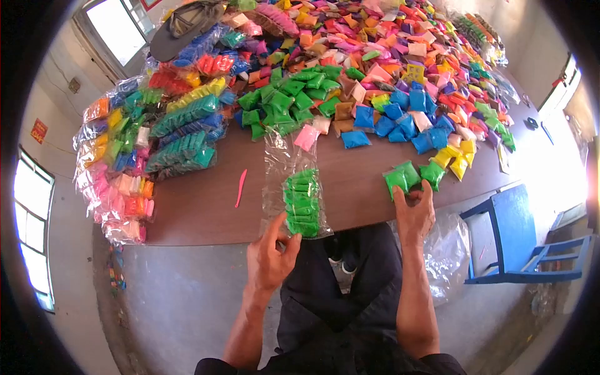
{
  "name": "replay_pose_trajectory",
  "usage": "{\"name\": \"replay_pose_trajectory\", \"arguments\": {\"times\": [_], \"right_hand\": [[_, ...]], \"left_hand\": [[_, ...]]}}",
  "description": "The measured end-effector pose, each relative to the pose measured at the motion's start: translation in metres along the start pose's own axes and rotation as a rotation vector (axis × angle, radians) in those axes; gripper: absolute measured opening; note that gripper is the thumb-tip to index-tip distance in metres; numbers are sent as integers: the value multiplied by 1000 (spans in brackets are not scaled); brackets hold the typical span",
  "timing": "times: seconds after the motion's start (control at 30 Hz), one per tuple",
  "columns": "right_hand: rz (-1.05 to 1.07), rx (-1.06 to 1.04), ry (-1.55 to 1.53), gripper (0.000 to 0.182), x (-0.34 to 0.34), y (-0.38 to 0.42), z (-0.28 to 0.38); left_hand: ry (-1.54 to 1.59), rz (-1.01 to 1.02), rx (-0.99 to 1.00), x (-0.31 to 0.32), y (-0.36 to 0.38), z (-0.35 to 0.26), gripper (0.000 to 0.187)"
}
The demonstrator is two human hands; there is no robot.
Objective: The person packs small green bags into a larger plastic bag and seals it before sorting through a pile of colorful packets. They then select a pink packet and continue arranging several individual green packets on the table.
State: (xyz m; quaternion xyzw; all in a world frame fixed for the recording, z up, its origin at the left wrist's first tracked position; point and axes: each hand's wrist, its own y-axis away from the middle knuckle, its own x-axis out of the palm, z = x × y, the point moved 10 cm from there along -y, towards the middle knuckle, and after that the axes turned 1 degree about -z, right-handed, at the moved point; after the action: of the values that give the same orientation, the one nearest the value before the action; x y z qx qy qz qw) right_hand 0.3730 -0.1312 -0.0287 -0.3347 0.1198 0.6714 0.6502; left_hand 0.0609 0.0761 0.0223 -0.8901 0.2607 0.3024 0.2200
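Observation:
A long clear plastic bag lies flat near the table's front edge, with a stack of small green packets in its lower part. My left hand pinches the bag's lower left side with thumb and forefinger. Off to the right, my right hand has its thumb and fingertips on several loose green packets, gripping them against the tabletop. A pink packet rests over the bag's upper end. Behind it spreads a heap of green packets.
Blue packets and yellow packets lie at the right. Filled bags are piled on the left, with a dark sandal on top. A pink plastic tool lies on the brown table. A blue chair stands at the right.

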Motion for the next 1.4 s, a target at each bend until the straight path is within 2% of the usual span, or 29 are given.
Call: {"name": "replay_pose_trajectory", "arguments": {"times": [0.37, 0.77, 1.07, 1.27, 1.4], "right_hand": [[-9, -1, 10, 76, 2, -2, -3], [-41, -35, -12, 74, 1, -2, -5], [-17, 1, -19, 74, -1, -1, -1], [-12, 9, 2, 75, 1, -1, -4], [16, 9, 20, 76, 3, -2, -5]], "left_hand": [[18, 52, 36, 4, -19, 0, 64], [64, 133, -57, -1, -44, 5, 81], [32, 200, -54, 1, -55, 4, 85], [-30, 217, 29, 2, -59, -2, 82], [-18, 220, -49, -5, -61, 1, 87]]}}
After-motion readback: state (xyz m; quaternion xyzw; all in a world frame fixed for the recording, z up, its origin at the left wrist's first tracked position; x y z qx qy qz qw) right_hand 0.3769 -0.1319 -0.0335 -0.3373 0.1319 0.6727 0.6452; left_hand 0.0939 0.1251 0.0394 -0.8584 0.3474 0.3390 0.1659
